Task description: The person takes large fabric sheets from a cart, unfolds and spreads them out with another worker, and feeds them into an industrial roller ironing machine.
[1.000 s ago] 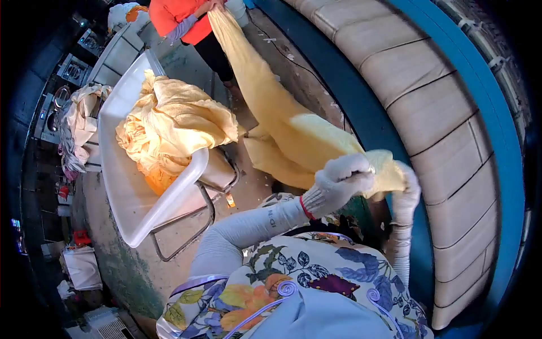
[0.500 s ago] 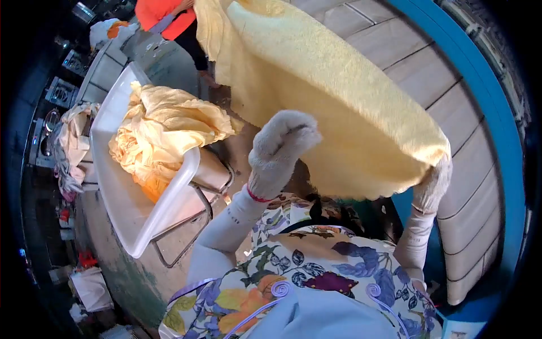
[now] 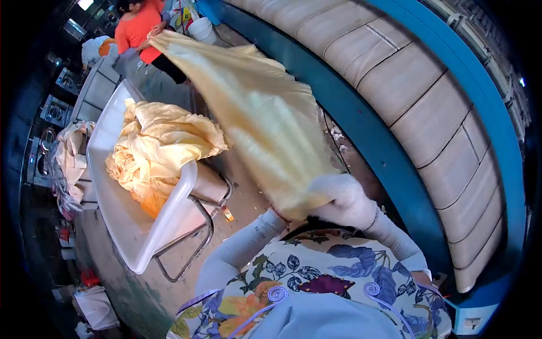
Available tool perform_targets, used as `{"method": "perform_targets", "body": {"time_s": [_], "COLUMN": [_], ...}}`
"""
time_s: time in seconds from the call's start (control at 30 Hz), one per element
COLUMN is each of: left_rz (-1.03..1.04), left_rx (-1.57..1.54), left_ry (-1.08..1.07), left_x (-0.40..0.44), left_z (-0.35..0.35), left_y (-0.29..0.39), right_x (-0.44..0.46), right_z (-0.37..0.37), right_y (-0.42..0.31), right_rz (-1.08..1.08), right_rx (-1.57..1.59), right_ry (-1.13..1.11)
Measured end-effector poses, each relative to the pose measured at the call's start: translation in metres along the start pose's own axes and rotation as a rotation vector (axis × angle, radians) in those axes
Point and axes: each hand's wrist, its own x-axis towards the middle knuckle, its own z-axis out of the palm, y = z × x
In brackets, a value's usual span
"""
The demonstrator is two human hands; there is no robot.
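Note:
A long yellow cloth stretches from my hands up to a person in an orange top, who holds its far end. My gloved right hand is closed around the near end, close to my body. My left forearm in its pale sleeve reaches up to the same end, but the left hand itself is hidden behind the cloth. Beside my left arm, a heap of yellow cloth fills part of a white plastic tub on a metal frame.
A padded beige roller surface with a blue frame curves along the right. At the back stands a white bucket. More cloth hangs at the far left, and a dark cable lies on the floor.
The cloth has swung down and narrowed between me and the other person. My right hand has moved left and down; my left hand, earlier raised and apart from the cloth, has gone behind it.

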Motion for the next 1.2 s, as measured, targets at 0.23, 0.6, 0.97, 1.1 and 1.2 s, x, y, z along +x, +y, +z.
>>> {"method": "perform_targets", "body": {"time_s": [0.23, 0.6, 0.97, 1.1, 1.2], "left_rz": [-0.195, 0.018, -0.399, -0.657, -0.645], "left_rx": [0.137, 0.174, -0.743, -0.809, -0.818], "left_ry": [-0.015, -0.105, -0.287, -0.389, -0.475], "left_x": [-0.044, 0.005, 0.009, 0.023, 0.021], "left_z": [-0.022, -0.036, -0.036, -0.045, -0.043], "left_y": [0.049, 0.108, 0.112, 0.131, 0.115], "right_x": [0.012, -0.028, -0.002, 0.023, 0.052], "right_z": [0.019, 0.076, 0.037, -0.008, -0.022], "right_y": [-0.015, 0.158, 0.163, 0.133, 0.063], "right_rz": [0.1, 0.908, 0.824, 0.641, 0.123], "right_rx": [0.068, 1.057, 1.643, 1.44, 0.465], "right_ry": [-0.38, 0.141, 0.408, 0.887, 0.455]}}
